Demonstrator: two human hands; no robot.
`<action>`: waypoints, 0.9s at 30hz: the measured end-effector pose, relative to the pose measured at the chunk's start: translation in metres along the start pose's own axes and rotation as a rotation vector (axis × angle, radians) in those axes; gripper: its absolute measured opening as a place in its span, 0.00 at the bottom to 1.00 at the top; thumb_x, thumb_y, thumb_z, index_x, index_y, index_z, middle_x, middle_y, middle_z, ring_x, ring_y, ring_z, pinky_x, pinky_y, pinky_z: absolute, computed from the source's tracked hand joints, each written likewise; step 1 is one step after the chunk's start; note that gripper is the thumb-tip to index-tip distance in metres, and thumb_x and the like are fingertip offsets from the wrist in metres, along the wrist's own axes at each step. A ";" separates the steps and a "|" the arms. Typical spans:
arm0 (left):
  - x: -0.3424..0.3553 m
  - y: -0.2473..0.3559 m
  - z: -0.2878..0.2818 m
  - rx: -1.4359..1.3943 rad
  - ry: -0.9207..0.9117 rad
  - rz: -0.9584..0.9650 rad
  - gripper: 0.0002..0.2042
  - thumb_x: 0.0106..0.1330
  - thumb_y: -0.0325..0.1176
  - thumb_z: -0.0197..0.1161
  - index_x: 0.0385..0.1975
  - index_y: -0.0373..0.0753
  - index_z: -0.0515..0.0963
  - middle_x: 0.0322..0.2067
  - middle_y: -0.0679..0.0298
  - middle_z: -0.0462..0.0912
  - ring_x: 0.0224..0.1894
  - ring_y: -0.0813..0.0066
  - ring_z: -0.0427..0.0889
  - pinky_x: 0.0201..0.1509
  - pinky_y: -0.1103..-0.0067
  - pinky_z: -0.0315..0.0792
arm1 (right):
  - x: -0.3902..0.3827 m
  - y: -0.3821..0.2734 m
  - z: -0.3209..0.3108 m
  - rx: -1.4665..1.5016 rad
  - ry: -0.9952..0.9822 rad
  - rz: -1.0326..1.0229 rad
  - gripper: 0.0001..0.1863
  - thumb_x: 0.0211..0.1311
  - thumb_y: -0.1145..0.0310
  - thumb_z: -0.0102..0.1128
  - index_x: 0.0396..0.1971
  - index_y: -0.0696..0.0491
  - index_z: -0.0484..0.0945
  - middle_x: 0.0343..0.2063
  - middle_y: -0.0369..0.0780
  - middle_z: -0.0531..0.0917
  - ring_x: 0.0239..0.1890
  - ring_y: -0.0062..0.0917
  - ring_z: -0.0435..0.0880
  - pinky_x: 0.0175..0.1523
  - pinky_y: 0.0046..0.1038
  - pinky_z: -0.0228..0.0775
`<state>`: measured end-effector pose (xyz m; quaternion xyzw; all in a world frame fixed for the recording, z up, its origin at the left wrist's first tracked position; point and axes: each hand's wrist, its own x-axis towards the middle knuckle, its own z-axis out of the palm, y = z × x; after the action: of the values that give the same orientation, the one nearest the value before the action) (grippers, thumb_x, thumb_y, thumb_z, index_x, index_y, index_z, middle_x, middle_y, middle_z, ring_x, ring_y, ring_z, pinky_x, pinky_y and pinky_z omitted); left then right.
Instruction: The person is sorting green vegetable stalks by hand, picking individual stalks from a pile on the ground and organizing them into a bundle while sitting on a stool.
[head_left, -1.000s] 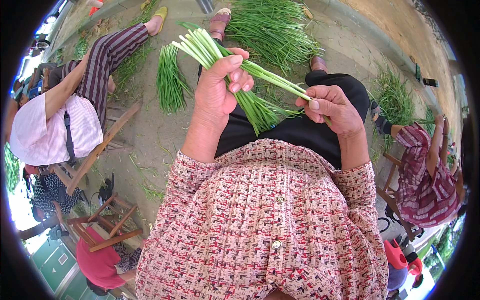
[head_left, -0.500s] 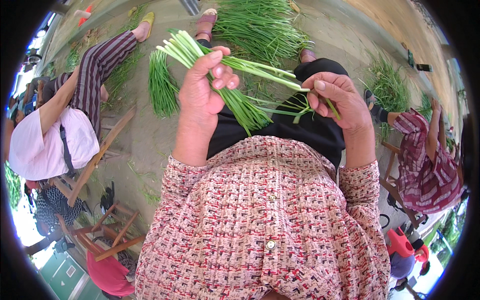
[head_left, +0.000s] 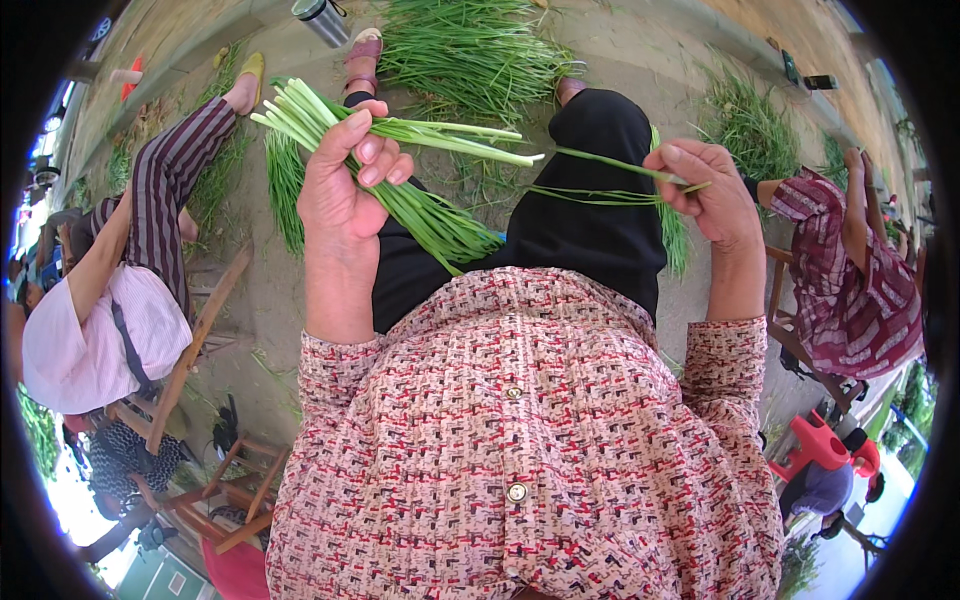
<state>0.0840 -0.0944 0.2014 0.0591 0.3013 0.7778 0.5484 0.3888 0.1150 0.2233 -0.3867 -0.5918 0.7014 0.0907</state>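
My left hand (head_left: pixel 345 190) is closed round a bunch of garlic chives (head_left: pixel 430 222), held above my lap. Its pale stem ends point to the far left, and the green leaves hang toward my right knee. A few pale-tipped stalks (head_left: pixel 470 140) from the same hand stick out to the right. Thumb and fingers of my right hand (head_left: pixel 705 190) pinch thin green leaf strips (head_left: pixel 612 163), which stretch left over my dark trousers. A gap separates this hand from the stalk tips.
Beyond my feet lies a large pile of chives (head_left: pixel 470 60). A smaller bundle (head_left: pixel 284 190) lies on the ground at left, with more greens (head_left: pixel 750 125) at right. A steel tumbler (head_left: pixel 320 20) stands at the far side. People sit on both sides, near wooden stools (head_left: pixel 195 350).
My right hand has moved right, away from the pale stalk tips, drawing the thin leaf strips with it. My left hand still grips the bunch. The whole view has shifted slightly.
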 end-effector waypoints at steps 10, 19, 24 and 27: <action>0.004 0.008 -0.010 -0.041 -0.004 0.025 0.07 0.63 0.29 0.58 0.37 0.34 0.78 0.16 0.71 0.72 0.14 0.84 0.65 0.25 0.79 0.61 | -0.009 0.050 -0.002 0.924 -0.225 -0.316 0.13 0.65 0.62 0.52 0.34 0.59 0.74 0.16 0.31 0.67 0.17 0.14 0.62 0.20 0.17 0.55; -0.003 0.001 0.000 -0.016 -0.050 0.019 0.09 0.62 0.30 0.58 0.39 0.34 0.77 0.16 0.72 0.71 0.14 0.84 0.64 0.26 0.80 0.61 | -0.034 0.013 -0.002 -0.332 -0.347 -0.162 0.19 0.47 0.65 0.66 0.39 0.60 0.81 0.34 0.37 0.84 0.34 0.19 0.79 0.41 0.19 0.68; -0.003 -0.002 0.003 0.009 -0.097 0.028 0.09 0.62 0.30 0.58 0.40 0.34 0.77 0.16 0.71 0.71 0.14 0.84 0.64 0.25 0.80 0.61 | -0.032 -0.009 -0.001 -0.758 -0.410 -0.298 0.18 0.40 0.58 0.72 0.27 0.56 0.84 0.32 0.41 0.84 0.43 0.33 0.80 0.47 0.30 0.68; -0.004 -0.004 0.005 0.015 -0.082 0.026 0.09 0.62 0.30 0.58 0.40 0.33 0.77 0.16 0.71 0.72 0.14 0.84 0.65 0.25 0.80 0.62 | -0.033 -0.023 0.003 -0.894 -0.394 -0.351 0.17 0.40 0.58 0.72 0.24 0.57 0.82 0.29 0.39 0.84 0.43 0.34 0.81 0.46 0.33 0.68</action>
<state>0.0911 -0.0946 0.2041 0.0992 0.2837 0.7794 0.5498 0.4018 0.0997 0.2585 -0.1433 -0.8953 0.4140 -0.0802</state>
